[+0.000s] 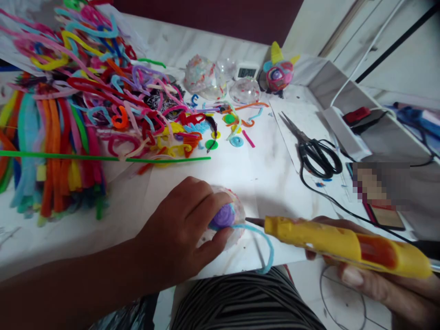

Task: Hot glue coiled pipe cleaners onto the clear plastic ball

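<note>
My left hand (192, 224) is closed around a clear plastic ball (238, 201) near the table's front edge. On the ball's side sits a coiled purple pipe-cleaner disc (224, 215), with my thumb and finger on either side of it. A light blue pipe cleaner (270, 247) trails from that disc and bends down over the edge. My right hand (364, 275) grips a yellow hot glue gun (316, 236) from below. Its dark nozzle points left, close to the ball's right side; whether it touches cannot be made out.
Colourful pipe cleaners (113, 96) cover the left side, and a long green one (165, 160) lies across. Black-handled scissors (318, 153), a phone (385, 215) and a white power strip (347, 133) are at right. Clear balls (206, 78), a small clock (246, 71) and a decorated ball (280, 75) stand behind.
</note>
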Demonstrator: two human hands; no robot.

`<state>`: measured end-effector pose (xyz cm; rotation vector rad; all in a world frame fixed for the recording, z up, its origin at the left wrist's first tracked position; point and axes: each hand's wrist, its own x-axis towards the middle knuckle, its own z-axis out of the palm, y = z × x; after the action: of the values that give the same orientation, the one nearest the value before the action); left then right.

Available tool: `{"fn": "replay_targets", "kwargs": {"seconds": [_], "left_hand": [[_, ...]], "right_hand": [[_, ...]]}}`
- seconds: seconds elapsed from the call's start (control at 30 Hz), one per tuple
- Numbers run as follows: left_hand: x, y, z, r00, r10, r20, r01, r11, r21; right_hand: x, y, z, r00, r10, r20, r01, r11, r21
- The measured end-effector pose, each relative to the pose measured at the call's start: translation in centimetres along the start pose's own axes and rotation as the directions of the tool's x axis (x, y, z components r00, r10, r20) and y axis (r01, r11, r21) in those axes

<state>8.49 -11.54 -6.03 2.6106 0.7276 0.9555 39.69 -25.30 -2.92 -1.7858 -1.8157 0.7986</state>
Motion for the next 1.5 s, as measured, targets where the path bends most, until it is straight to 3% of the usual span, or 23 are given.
{"fn": "replay_targets", "kwargs": {"seconds": [0.1, 0.23, 0.73, 0.93, 1.33, 1.5], "left_hand": [[0.1, 0.0, 0.0, 1.000, 0.005, 0.001, -0.005, 1.000, 0.001], [0.1, -0.1, 0.0, 1.000, 0.009, -0.004, -0.009, 1.000, -0.002], [0.0, -0.1, 0.1, 1.000, 0.019, -0.002, -0.019, 1.000, -0.005], [-0.1, 0.2, 0.0, 0.999, -0.035, 0.007, 0.035, 0.999, -0.016], [0.1, 0.2, -0.2, 1.000, -0.025, -0.002, 0.025, 1.000, -0.001], [0.1, 0.1, -0.1, 1.000, -0.029, 0.000, 0.029, 0.999, -0.026]], "right_hand": [[0.1, -0.3, 0.7, 0.991, -0.037, 0.125, 0.049, 0.994, -0.101], [0.3, -0.2, 1.3, 0.992, -0.111, 0.061, 0.119, 0.980, -0.159], [0.1, -0.4, 1.8, 0.996, -0.048, 0.069, 0.059, 0.985, -0.161], [0.0, 0.1, 1.9, 0.997, -0.044, 0.060, 0.054, 0.984, -0.169], [1.7, -0.8, 1.9, 0.969, -0.249, -0.007, 0.243, 0.951, -0.191], [0.9, -0.6, 2.1, 0.991, -0.135, 0.001, 0.134, 0.978, -0.160]]}}
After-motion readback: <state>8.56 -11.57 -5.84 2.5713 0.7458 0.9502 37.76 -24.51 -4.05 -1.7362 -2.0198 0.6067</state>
